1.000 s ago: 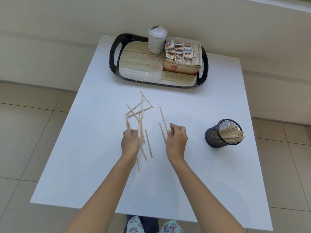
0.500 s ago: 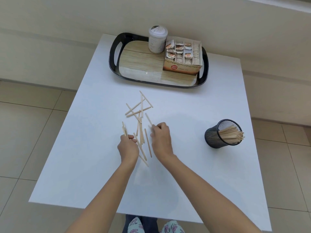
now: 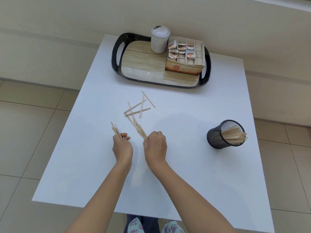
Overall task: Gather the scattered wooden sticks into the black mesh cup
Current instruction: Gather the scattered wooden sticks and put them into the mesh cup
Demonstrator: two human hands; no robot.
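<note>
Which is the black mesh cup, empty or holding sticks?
Holding sticks: a bundle of wooden sticks fills much of the black mesh cup, and their ends reach past its rim.

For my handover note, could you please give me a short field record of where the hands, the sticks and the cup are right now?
left hand: grips a few sticks
right hand: grips a stick bundle
loose sticks: crossed heap on the table, beyond both hands
black mesh cup: stands on the table right of the hands, holds many sticks
tray: far side of the table, carries a tea box and a white jar
</note>
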